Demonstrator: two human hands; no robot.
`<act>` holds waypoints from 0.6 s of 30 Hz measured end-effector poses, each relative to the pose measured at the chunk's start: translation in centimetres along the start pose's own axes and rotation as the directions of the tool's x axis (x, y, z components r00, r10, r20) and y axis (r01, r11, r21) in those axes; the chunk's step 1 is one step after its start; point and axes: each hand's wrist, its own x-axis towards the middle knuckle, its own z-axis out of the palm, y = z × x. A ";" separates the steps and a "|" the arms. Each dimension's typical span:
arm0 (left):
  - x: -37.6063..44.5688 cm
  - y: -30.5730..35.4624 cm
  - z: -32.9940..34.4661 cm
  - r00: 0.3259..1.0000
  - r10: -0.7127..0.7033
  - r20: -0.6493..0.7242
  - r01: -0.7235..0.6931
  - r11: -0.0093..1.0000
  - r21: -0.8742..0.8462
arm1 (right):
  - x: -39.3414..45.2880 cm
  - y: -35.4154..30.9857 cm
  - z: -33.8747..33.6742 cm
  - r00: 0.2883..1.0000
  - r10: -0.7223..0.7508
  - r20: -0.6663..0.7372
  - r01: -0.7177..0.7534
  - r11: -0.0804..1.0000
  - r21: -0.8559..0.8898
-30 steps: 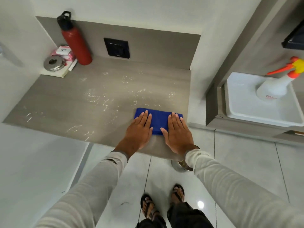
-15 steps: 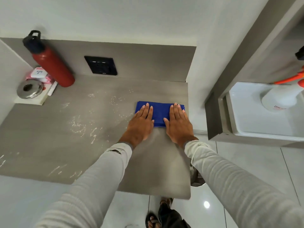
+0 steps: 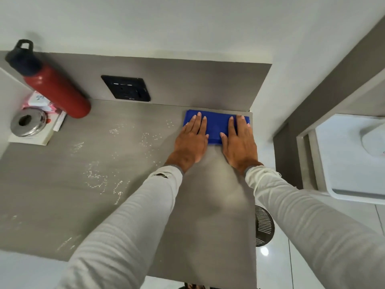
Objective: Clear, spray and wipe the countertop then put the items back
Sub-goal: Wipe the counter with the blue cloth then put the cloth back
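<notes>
While both arms reach forward, left hand (image 3: 190, 140) and right hand (image 3: 239, 142) flat, fingers spread, pressing blue cloth (image 3: 216, 126)

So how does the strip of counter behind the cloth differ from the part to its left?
The strip behind the blue cloth looks plain and droplet-free; the left part is speckled with white spray. The strip lies under both arms; the left part lies open. Both are the same grey countertop.
</notes>
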 end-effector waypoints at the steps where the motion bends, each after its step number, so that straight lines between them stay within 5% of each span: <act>1: -0.1 0.0 0.0 1.000 0.002 -0.005 -0.002 1.000 -0.006 | 0.0 -0.1 -0.1 1.000 0.022 -0.022 -0.022 1.000 0.022; 13: -1.8 -13.4 -1.3 0.996 -0.066 0.055 0.066 0.998 0.005 | 2.4 -11.3 2.5 0.990 -0.136 0.023 0.135 0.989 0.053; 18: -5.1 -13.0 -0.1 0.997 -0.064 0.040 0.066 0.996 -0.055 | -0.7 -11.9 3.3 0.991 -0.130 -0.015 0.131 0.989 0.063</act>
